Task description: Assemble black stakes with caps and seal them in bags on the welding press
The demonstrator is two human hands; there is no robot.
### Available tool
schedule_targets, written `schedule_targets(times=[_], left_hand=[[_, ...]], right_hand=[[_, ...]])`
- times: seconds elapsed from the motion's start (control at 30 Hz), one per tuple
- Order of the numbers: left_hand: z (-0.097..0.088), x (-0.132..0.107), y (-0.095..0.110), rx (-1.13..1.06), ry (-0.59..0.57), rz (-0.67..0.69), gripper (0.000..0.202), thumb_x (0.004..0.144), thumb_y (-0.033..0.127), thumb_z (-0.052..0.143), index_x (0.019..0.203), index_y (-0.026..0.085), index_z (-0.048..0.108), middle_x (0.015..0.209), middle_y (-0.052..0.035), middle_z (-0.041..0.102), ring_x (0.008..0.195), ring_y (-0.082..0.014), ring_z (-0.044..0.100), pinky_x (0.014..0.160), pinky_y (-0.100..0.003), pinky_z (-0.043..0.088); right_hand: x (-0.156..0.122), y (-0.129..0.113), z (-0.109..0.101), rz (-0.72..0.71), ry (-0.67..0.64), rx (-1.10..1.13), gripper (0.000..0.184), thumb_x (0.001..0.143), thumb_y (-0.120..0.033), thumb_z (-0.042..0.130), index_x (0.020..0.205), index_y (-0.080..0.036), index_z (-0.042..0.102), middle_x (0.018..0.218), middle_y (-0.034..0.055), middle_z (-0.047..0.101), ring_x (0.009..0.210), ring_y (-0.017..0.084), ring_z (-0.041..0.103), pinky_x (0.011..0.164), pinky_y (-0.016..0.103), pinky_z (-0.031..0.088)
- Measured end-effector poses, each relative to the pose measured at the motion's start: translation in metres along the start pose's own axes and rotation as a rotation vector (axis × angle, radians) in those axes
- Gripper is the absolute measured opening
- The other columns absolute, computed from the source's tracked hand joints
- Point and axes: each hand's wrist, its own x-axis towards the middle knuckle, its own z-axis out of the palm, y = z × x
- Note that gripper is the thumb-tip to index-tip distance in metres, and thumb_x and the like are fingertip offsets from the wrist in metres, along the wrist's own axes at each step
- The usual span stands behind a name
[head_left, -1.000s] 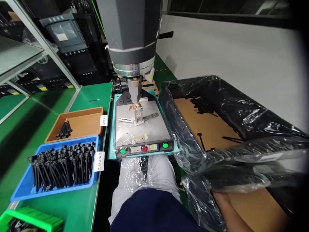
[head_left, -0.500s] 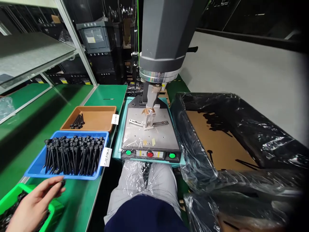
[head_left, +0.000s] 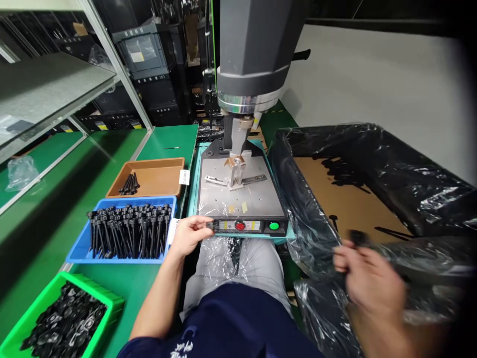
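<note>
My left hand pinches a small round black part between thumb and fingertips, over the left end of the press's front panel. My right hand, smeared by motion, is closed round a black piece whose head sticks up above the fingers; its rest is hidden. It hovers over the near left edge of the black-lined box. Ahead, the press holds its metal horn above a small metal fixture on the base plate.
A blue tray is full of black long-stemmed parts. Behind it, a brown tray holds several more. A green bin of small black parts stands near left. The front panel carries a red button and a green button.
My left hand has moved right, from beside the green bin to the press's front panel, keeping the small black part. My right hand has risen into view at the right, holding a black piece.
</note>
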Motion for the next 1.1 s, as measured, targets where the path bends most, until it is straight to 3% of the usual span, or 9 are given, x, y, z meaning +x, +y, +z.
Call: schedule_targets(times=[0.07,0.17,0.3,0.4,0.53,0.7,0.83,1.0,1.1], left_hand=[[0.019,0.006,-0.003,-0.047,-0.02,0.058,0.033,0.064,0.032,0.084,0.092,0.015,0.076,0.067,-0.0025,0.068,0.063,-0.0151,0.063,0.064,-0.029,0.052],[0.038,0.007,-0.008,-0.058,-0.071,0.179,0.025,0.071,0.032,0.079,0.092,0.019,0.077,0.087,-0.0064,0.073,0.084,-0.0199,0.067,0.077,-0.034,0.053],[0.045,0.0,-0.016,-0.041,-0.106,0.262,0.02,0.077,0.03,0.075,0.096,0.023,0.078,0.102,-0.0067,0.072,0.099,-0.0211,0.064,0.091,-0.037,0.05],[0.043,-0.005,-0.022,-0.045,-0.081,0.206,0.022,0.076,0.03,0.076,0.097,0.024,0.079,0.1,-0.0058,0.071,0.091,-0.0186,0.063,0.08,-0.031,0.051],[0.042,-0.006,-0.025,-0.091,-0.035,0.142,0.023,0.074,0.031,0.078,0.094,0.023,0.079,0.094,-0.0052,0.07,0.08,-0.0152,0.06,0.068,-0.027,0.048],[0.042,-0.004,-0.026,-0.121,-0.068,0.145,0.025,0.073,0.035,0.078,0.095,0.022,0.08,0.095,-0.0057,0.07,0.078,-0.0149,0.059,0.069,-0.027,0.047],[0.041,-0.001,-0.028,-0.116,-0.106,0.137,0.028,0.074,0.038,0.078,0.097,0.022,0.079,0.095,-0.0058,0.07,0.079,-0.0156,0.059,0.071,-0.028,0.048],[0.037,0.003,-0.025,-0.064,-0.14,0.089,0.031,0.072,0.042,0.079,0.095,0.021,0.079,0.095,-0.0067,0.071,0.08,-0.0166,0.06,0.072,-0.03,0.048],[0.036,0.005,-0.024,-0.013,-0.136,0.082,0.033,0.071,0.042,0.079,0.096,0.021,0.079,0.094,-0.0068,0.071,0.08,-0.0168,0.06,0.072,-0.03,0.049]], right_hand=[[-0.021,-0.006,0.039,-0.003,-0.308,-0.009,0.04,0.079,-0.06,0.067,0.085,-0.02,0.07,0.068,0.0099,0.066,0.055,0.02,0.061,0.052,0.035,0.052],[-0.044,-0.024,0.095,-0.203,-0.627,0.018,0.034,0.089,-0.05,0.058,0.097,-0.02,0.071,0.081,0.0073,0.069,0.064,0.019,0.064,0.059,0.032,0.055],[-0.054,-0.042,0.131,-0.441,-0.755,0.016,0.025,0.095,-0.035,0.052,0.103,-0.021,0.071,0.092,0.0066,0.07,0.081,0.019,0.067,0.076,0.032,0.055],[-0.055,-0.045,0.136,-0.52,-0.757,0.013,0.024,0.096,-0.032,0.051,0.104,-0.02,0.071,0.094,0.0074,0.071,0.089,0.021,0.067,0.08,0.033,0.054],[-0.055,-0.047,0.136,-0.484,-0.807,0.009,0.025,0.096,-0.035,0.051,0.103,-0.02,0.07,0.089,0.0066,0.07,0.082,0.02,0.066,0.076,0.032,0.053],[-0.052,-0.049,0.137,-0.251,-1.016,0.096,0.037,0.096,-0.047,0.048,0.086,-0.018,0.068,0.068,0.0021,0.061,0.054,0.012,0.052,0.055,0.027,0.045],[-0.047,-0.047,0.136,-0.066,-1.172,0.194,0.044,0.094,-0.054,0.048,0.078,-0.017,0.064,0.053,-0.0027,0.049,0.048,0.01,0.043,0.049,0.024,0.036],[-0.047,-0.049,0.135,-0.057,-1.133,0.178,0.044,0.093,-0.056,0.049,0.076,-0.017,0.063,0.053,-0.0027,0.048,0.047,0.011,0.04,0.048,0.025,0.034],[-0.049,-0.054,0.134,-0.164,-1.005,0.108,0.039,0.092,-0.053,0.05,0.079,-0.019,0.065,0.063,0.0014,0.057,0.057,0.014,0.049,0.056,0.027,0.04]])
